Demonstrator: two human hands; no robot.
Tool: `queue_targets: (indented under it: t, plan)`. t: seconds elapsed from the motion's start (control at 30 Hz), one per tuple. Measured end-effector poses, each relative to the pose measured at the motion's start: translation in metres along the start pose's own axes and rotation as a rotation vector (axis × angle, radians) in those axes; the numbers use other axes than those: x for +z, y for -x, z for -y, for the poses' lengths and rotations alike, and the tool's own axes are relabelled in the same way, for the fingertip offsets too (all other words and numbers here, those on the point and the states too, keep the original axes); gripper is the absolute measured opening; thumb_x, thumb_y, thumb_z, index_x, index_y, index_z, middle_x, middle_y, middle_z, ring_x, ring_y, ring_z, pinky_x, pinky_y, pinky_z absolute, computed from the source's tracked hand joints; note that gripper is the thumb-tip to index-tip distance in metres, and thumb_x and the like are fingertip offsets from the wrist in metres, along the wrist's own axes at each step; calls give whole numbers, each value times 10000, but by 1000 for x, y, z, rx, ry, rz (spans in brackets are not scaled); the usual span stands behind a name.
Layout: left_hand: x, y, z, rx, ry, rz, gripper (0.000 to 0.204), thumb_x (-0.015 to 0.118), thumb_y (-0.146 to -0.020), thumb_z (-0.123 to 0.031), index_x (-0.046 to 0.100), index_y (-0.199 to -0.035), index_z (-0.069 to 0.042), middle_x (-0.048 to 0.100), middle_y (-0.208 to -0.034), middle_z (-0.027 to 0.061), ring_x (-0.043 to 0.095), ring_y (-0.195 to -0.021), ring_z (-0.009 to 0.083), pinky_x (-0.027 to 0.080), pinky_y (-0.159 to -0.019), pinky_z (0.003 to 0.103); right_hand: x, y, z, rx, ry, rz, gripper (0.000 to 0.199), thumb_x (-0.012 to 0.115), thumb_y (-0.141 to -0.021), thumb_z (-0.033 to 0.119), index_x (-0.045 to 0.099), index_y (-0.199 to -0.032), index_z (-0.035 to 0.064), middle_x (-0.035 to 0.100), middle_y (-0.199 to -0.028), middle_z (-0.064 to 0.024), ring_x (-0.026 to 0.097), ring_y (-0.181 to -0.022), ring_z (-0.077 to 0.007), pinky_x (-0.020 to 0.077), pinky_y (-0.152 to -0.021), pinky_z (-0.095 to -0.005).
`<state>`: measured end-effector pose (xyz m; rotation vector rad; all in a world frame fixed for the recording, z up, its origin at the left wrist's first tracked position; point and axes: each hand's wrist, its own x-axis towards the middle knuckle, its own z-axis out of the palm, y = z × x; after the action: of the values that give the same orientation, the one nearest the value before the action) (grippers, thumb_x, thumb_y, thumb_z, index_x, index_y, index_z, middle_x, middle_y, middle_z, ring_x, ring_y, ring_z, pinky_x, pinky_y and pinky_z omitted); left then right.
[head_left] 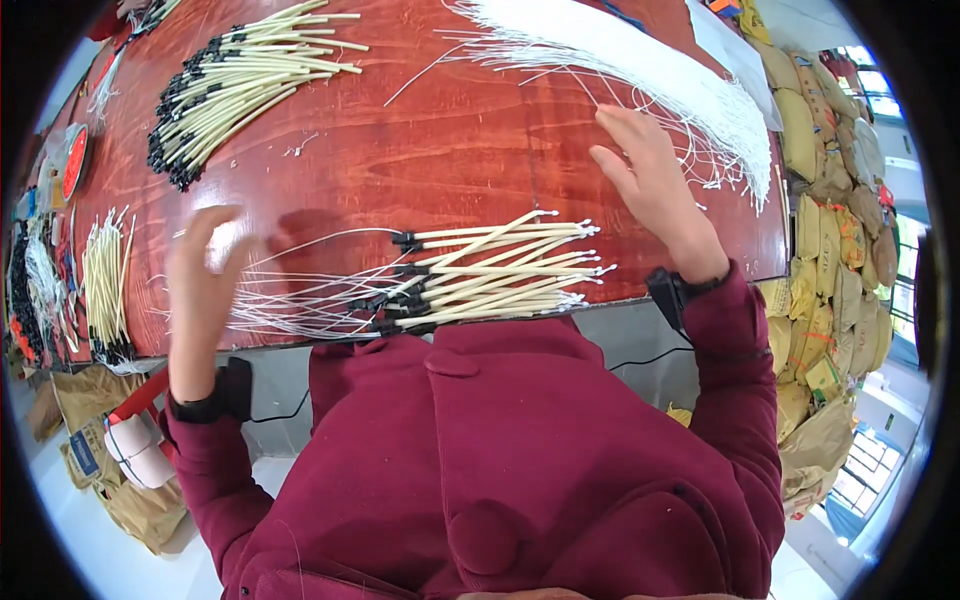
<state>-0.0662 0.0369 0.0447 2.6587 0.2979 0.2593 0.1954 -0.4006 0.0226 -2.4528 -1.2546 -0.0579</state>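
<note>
My left hand [203, 270] is raised over the near left of the table, slightly blurred, thumb and fingers curved apart with nothing seen between them. Thin white cords [290, 305] spread beside and below it. They run from the black ends [405, 290] of a pile of pale yellow sticks or tubes [500, 268] along the table's near edge; small white loops stick out at the right ends. At the right, my right hand [650, 180] is open, fingers stretched. It hovers by the loose ends of a large bundle of white cords [680, 85]; whether it touches a cord, I cannot tell.
More black-ended pale sticks [240, 85] lie at the far left of the red table [440, 150]. A smaller bundle [107, 285] lies at the left edge, near a round red dish [75, 163]. Stacked sacks [825, 270] stand right of the table. A paper bag [120, 480] is below left.
</note>
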Motion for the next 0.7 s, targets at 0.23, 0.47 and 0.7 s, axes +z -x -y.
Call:
queue_targets:
  t: [0.23,0.47,0.7]
  plan:
    - [34,-43,-80,343,125,292,239,731,-866,-149,679,-1054,-11,675,-973,157,658,-935,382,525,-814,466,41,-14,-12,200,386,-7,567,671,-960,391,594,-1308,-51,585,-1356,-210,543,-1199,-353,402,-1056,-449]
    - [89,-112,-105,617,158,281,227,703,-887,-155,668,-1058,-9,656,-1006,170,657,-945,389,542,-791,449,28,-2,20,-106,71,94,596,591,-993,452,598,-1325,-42,594,-1376,-170,521,-1249,-328,385,-1059,-445]
    - [175,-172,-152,862,85,203,271,695,-870,-110,624,-1126,-58,587,-1203,138,674,-992,336,558,-772,444,23,20,31,-167,-43,191,564,544,-1012,457,642,-1296,-19,597,-1408,-118,515,-1276,-330,364,-1087,-468]
